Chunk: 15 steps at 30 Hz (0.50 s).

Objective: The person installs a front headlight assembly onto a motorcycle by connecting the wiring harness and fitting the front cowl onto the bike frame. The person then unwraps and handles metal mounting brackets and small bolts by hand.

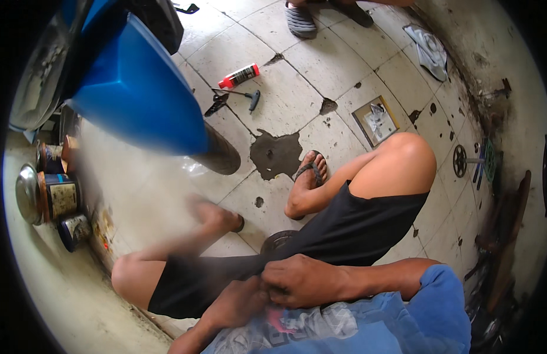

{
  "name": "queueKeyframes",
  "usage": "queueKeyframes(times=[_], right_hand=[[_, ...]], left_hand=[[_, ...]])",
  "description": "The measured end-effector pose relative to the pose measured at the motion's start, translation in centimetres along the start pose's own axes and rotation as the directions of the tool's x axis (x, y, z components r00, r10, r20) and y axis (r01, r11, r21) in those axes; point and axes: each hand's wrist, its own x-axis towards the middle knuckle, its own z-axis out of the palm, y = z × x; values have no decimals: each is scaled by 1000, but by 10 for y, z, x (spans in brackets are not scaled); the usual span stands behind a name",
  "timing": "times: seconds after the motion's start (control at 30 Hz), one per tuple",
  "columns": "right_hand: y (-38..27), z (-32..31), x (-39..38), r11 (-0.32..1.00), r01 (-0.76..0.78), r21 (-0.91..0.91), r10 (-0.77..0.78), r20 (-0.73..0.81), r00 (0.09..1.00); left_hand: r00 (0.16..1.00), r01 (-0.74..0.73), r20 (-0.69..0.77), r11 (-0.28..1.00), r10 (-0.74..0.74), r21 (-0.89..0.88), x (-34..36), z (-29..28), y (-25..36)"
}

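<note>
My left hand (239,302) and my right hand (302,279) meet in front of my lap, just above my black shorts (344,227). The fingers of both are curled and pressed together. Whatever they pinch is hidden between them. Right under the hands a small pink patch (279,321) shows against my blue shirt (374,324); whether it is a loose thing or part of the shirt, I cannot tell. Beyond my knees a glossy blue motorcycle body panel (138,88) stands at the upper left, with a dark tyre (223,153) below it.
On the tiled floor lie a red bottle (239,76) and a T-handle wrench (253,99). A shallow square tray (375,122) holds a clear plastic packet. Cans (62,194) line the left wall. A grey cloth (428,53) and another person's shoe (301,20) are farther off.
</note>
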Motion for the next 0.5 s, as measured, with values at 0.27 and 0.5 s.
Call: queueKeyframes(times=[0.27, 0.5], right_hand=[[22, -7, 14, 972, 93, -215, -157, -308, 938], [40, -11, 18, 981, -48, 190, 115, -359, 926]], left_hand=[[975, 10, -198, 918, -96, -396, 18, -1, -3], [934, -53, -335, 879, -124, -473, 36, -5, -14]])
